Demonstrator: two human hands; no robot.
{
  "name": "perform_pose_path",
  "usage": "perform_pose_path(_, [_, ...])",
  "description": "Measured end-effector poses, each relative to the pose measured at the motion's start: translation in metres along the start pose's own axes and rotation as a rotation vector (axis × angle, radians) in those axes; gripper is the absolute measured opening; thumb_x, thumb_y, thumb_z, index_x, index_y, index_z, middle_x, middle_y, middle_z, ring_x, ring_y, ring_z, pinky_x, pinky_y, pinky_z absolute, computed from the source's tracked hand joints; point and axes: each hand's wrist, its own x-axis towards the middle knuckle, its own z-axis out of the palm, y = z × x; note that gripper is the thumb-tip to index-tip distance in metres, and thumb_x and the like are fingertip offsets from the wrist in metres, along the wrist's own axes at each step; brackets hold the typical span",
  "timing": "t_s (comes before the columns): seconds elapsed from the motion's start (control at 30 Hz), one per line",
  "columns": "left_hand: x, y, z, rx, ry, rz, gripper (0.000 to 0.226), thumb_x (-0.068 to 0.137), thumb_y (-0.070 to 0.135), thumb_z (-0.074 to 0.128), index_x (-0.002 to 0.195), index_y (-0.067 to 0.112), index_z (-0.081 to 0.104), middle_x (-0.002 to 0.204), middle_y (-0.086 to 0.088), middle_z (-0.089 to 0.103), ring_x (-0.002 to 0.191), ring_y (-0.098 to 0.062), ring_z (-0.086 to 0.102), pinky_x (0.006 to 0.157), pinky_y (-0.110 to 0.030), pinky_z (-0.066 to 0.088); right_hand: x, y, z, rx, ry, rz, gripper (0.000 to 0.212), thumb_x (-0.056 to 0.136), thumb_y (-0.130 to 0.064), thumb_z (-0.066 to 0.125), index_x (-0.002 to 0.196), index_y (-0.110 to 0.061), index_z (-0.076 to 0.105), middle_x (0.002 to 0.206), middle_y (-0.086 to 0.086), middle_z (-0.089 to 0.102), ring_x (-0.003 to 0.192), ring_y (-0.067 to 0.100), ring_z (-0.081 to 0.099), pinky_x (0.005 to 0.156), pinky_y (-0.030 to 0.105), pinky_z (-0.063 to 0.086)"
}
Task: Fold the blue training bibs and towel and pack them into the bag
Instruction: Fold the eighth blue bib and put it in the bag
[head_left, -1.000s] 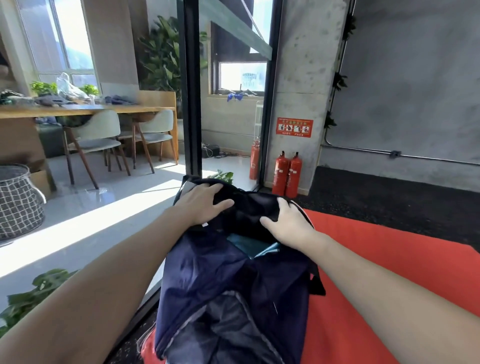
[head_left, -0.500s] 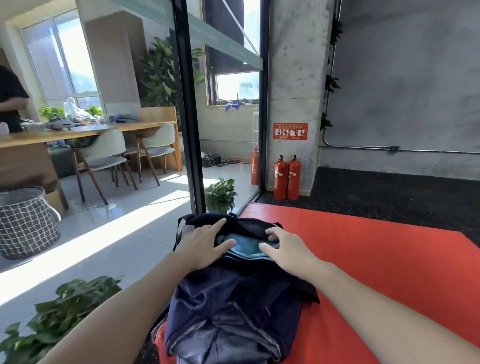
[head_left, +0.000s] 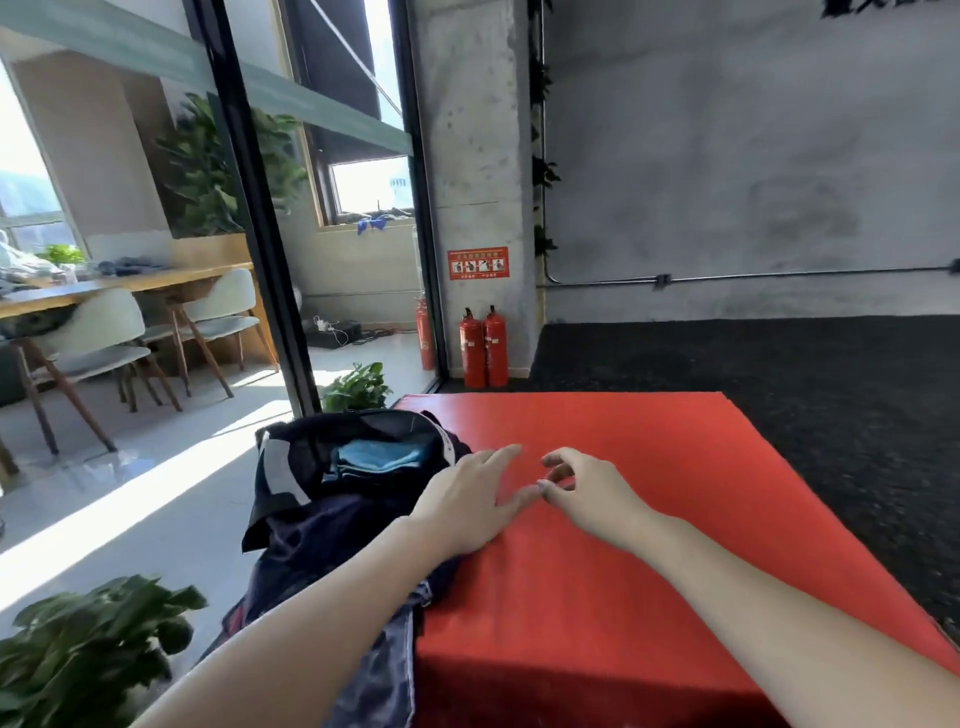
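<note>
Both hands hover empty over the red mat (head_left: 649, 545): left hand (head_left: 467, 506) flat, right hand (head_left: 587, 491) loosely curled. Blue folded cloth (head_left: 376, 460) (bibs or towel, unclear) sits inside the open dark bag (head_left: 322, 519) alongside.

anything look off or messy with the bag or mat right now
Nothing is spilled or damaged. The dark bag lies slumped at the red mat's left edge, mouth gaping, with folded blue cloth showing inside. Both the left hand and right hand are off it, over the mat.
</note>
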Motion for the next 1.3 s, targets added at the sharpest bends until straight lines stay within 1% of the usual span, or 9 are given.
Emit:
perform_pose_path(0.27, [0.012,0.149,0.065,-0.1,-0.075,0.2,0.063,0.097,0.065,0.042,0.152,0.035,0.032,0.15,0.004,0.049,0.134,-0.019,0.049,0.104,-0.039,0.045,-0.122,0.13,-0.097,-0.11,0.162,0.239,0.028,0.095,-0.032,0.067,0.12,-0.022,0.064,0.104,-0.005,0.07,0.099,0.015,0.065,0.082,0.026,0.047])
perform_pose_path(0.43, [0.02,0.253,0.111,-0.132,-0.167,0.364,0.059,0.098,0.056,0.047,0.151,0.034,0.035,0.15,0.004,0.048,0.135,-0.021,0.048,0.104,-0.039,0.044,-0.204,0.208,-0.138,-0.09,0.291,0.426,0.021,0.092,-0.023,0.07,0.112,-0.019,0.068,0.091,-0.006,0.071,0.083,0.016,0.068,0.084,0.03,0.052])
perform_pose_path(0.53, [0.022,0.312,0.142,-0.143,-0.253,0.445,0.055,0.098,0.053,0.049,0.148,0.032,0.04,0.143,0.002,0.055,0.13,-0.024,0.052,0.102,-0.042,0.047,-0.25,0.251,-0.156,-0.063,0.346,0.547,0.02,0.091,-0.023,0.07,0.11,-0.017,0.069,0.089,-0.006,0.069,0.083,0.016,0.067,0.084,0.03,0.051])
perform_pose_path(0.63, [0.018,0.364,0.175,-0.16,-0.364,0.491,0.049,0.097,0.054,0.048,0.141,0.034,0.048,0.134,0.001,0.062,0.124,-0.025,0.057,0.098,-0.045,0.05,-0.291,0.29,-0.168,-0.021,0.346,0.67,0.016,0.094,-0.028,0.067,0.11,-0.024,0.063,0.096,-0.004,0.07,0.082,0.014,0.065,0.07,0.021,0.046])
perform_pose_path(0.77, [0.003,0.419,0.228,-0.18,-0.558,0.507,0.041,0.094,0.053,0.051,0.129,0.033,0.058,0.12,-0.002,0.066,0.114,-0.026,0.061,0.089,-0.039,0.051,-0.336,0.347,-0.166,-0.03,0.305,0.798,0.023,0.096,-0.033,0.064,0.114,-0.017,0.064,0.096,0.001,0.069,0.086,0.018,0.066,0.073,0.028,0.047])
perform_pose_path(0.93, [-0.021,0.449,0.301,-0.094,-0.79,0.483,0.044,0.094,0.05,0.053,0.13,0.026,0.058,0.124,-0.006,0.064,0.118,-0.028,0.058,0.091,-0.04,0.049,-0.374,0.412,-0.137,0.022,0.223,0.963,0.019,0.094,-0.031,0.064,0.104,-0.015,0.068,0.097,0.007,0.073,0.091,0.024,0.07,0.081,0.034,0.056])
perform_pose_path(1.03, [-0.024,0.448,0.34,-0.027,-0.884,0.439,0.043,0.095,0.046,0.053,0.13,0.021,0.058,0.131,-0.008,0.06,0.122,-0.031,0.056,0.096,-0.042,0.05,-0.385,0.442,-0.117,0.029,0.175,1.004,0.019,0.095,-0.026,0.062,0.102,-0.011,0.071,0.098,0.008,0.074,0.09,0.024,0.069,0.078,0.032,0.053])
perform_pose_path(1.13, [-0.022,0.446,0.371,0.009,-0.948,0.381,0.045,0.097,0.043,0.052,0.133,0.017,0.055,0.133,-0.011,0.058,0.12,-0.033,0.057,0.096,-0.043,0.051,-0.388,0.472,-0.101,0.037,0.119,1.036,0.019,0.096,-0.026,0.06,0.103,-0.011,0.07,0.095,0.006,0.071,0.084,0.021,0.062,0.072,0.03,0.046])
perform_pose_path(1.3, [-0.017,0.451,0.412,-0.008,-0.976,0.289,0.03,0.098,0.031,0.052,0.122,0.014,0.056,0.126,-0.014,0.061,0.111,-0.035,0.06,0.086,-0.039,0.049,-0.381,0.517,-0.076,0.111,0.089,1.083,0.016,0.095,-0.028,0.062,0.098,-0.014,0.068,0.093,0.007,0.073,0.084,0.021,0.067,0.075,0.033,0.053])
